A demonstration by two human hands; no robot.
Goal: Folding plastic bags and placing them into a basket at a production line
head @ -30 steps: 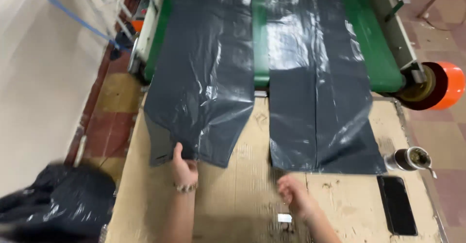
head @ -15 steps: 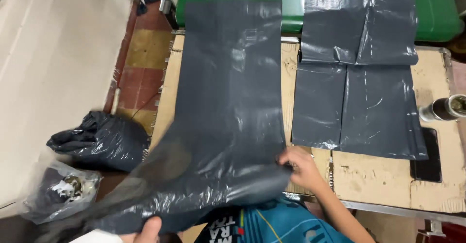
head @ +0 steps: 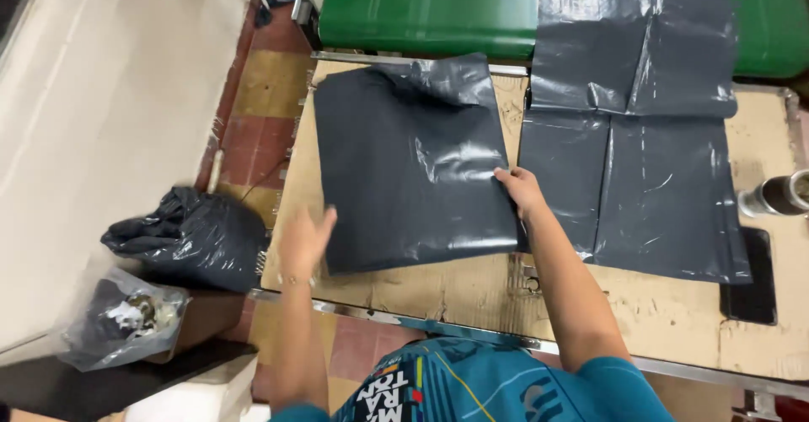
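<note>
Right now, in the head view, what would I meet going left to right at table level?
Clear bag of scraps → black bag on the floor → left hand → folded dark bag → right hand → flat dark sheets → metal cup.

The person wears a teal short-sleeved shirt (head: 506, 384) with pale lettering and thin coloured stripes, at the frame's bottom centre. Both forearms are bare. A thin bracelet (head: 291, 281) circles the left wrist.
</note>
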